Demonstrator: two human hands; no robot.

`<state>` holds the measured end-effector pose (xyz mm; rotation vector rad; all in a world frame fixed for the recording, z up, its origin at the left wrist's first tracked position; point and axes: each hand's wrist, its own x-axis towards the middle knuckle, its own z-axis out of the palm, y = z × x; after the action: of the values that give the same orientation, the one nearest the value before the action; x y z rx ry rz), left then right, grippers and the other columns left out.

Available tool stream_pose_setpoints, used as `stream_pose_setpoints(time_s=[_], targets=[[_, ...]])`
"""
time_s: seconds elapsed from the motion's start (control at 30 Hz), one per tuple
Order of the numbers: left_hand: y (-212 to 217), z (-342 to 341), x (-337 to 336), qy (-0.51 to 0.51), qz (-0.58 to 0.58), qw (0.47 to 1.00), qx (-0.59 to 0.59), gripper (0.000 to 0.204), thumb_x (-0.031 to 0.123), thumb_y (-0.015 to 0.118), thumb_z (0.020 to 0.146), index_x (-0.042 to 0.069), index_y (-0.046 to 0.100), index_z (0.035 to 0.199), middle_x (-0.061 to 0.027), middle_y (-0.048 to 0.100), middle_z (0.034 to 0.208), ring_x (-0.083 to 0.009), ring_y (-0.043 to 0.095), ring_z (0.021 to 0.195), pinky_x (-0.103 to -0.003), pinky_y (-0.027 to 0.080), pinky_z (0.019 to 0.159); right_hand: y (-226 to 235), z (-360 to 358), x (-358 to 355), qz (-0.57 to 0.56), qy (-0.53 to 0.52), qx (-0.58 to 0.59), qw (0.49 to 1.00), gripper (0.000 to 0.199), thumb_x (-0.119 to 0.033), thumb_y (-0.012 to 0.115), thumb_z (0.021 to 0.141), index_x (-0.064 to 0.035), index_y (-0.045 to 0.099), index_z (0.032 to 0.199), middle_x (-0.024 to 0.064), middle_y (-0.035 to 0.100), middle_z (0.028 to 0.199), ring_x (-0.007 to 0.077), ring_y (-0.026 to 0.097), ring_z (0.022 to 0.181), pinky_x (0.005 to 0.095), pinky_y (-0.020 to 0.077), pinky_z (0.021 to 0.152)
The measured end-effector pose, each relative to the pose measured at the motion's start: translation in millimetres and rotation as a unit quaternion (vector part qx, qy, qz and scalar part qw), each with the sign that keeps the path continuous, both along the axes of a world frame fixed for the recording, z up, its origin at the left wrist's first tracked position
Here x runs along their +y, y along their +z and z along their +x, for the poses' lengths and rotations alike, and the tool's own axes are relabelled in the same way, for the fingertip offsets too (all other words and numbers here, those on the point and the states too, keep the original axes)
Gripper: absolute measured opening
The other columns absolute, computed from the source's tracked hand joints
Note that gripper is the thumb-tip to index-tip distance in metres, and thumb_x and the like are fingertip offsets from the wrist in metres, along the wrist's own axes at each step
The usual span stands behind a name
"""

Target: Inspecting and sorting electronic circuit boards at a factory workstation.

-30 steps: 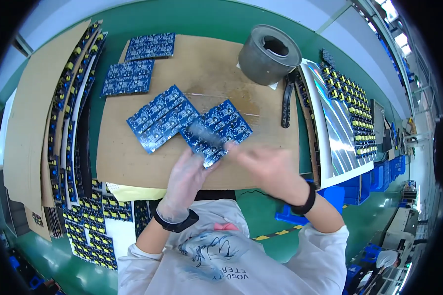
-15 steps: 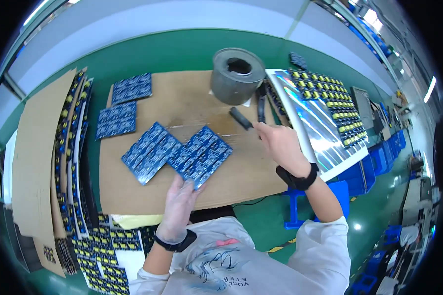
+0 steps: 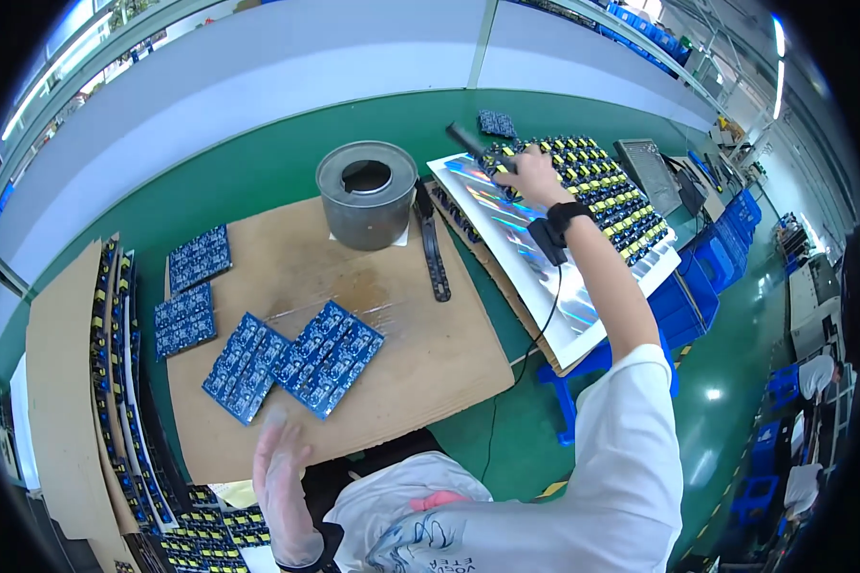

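Observation:
My right hand [image 3: 533,178] is closed around a black brush [image 3: 468,141], above the far left edge of a silver sheet [image 3: 545,267] bearing rows of black and yellow components [image 3: 607,186]. My left hand [image 3: 282,487], in a clear glove, is open and holds nothing. It hovers at the near edge of the brown cardboard [image 3: 430,392], just below two blue circuit board panels. The right panel [image 3: 330,358] overlaps the corner of the left panel [image 3: 244,368]. Beyond them stands a round metal pot [image 3: 365,205] with a hole in its top.
Right of the pot lies a black perforated strip tool [image 3: 435,253]. Two more blue panels [image 3: 199,258] rest at the cardboard's left edge. Tall stacked cardboard layers [image 3: 62,382] rise at left. A blue bin [image 3: 688,301] stands at right, and a thin cable [image 3: 550,325] hangs from my right wrist.
My right hand has carried the brush away from the cardboard, over to the silver sheet. My left hand has let go of the right panel and drawn back. The view has swung right.

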<state>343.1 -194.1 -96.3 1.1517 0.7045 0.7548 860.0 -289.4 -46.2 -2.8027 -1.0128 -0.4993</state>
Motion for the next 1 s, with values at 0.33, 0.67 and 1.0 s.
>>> stream_pose_setpoints(time_s=[0.33, 0.67, 1.0], targets=[[-7, 28, -3, -0.028, -0.021, 0.999, 0.009, 0.057, 0.016, 0.049, 0.087, -0.007, 0.033, 0.137, -0.0141, 0.035, 0.145, -0.027, 0.043, 0.128, -0.039, 0.033, 0.103, 18, -35, -34, 0.075, 0.038, 0.102, 0.991, 0.037, -0.033, 0.075, 0.07, 0.0018, 0.064, 0.069, 0.0156, 0.061, 0.083, 0.0256, 0.061, 0.08, 0.0369, 0.0499, 0.065], [2, 52, 5, -0.089, 0.116, 0.989, 0.008, 0.055, 0.009, 0.048, 0.087, -0.002, 0.034, 0.139, -0.014, 0.03, 0.148, -0.0254, 0.037, 0.13, -0.038, 0.03, 0.106, 27, -183, -23, 0.29, 0.141, 0.727, 0.606, 0.043, -0.033, 0.072, 0.079, -0.0004, 0.061, 0.103, 0.0085, 0.066, 0.097, 0.0178, 0.066, 0.081, 0.0343, 0.0562, 0.064], [-54, -3, 21, -0.06, -0.296, 0.936, -0.179, 0.038, 0.025, 0.047, 0.094, 0.002, 0.049, 0.125, -0.0105, 0.049, 0.131, -0.0227, 0.055, 0.11, -0.039, 0.044, 0.094, -20, -274, 50, 0.088, 0.148, 0.871, 0.461, 0.053, -0.053, 0.056, 0.087, -0.0004, 0.062, 0.092, 0.0093, 0.067, 0.08, 0.0149, 0.063, 0.054, 0.0237, 0.0467, 0.038]])
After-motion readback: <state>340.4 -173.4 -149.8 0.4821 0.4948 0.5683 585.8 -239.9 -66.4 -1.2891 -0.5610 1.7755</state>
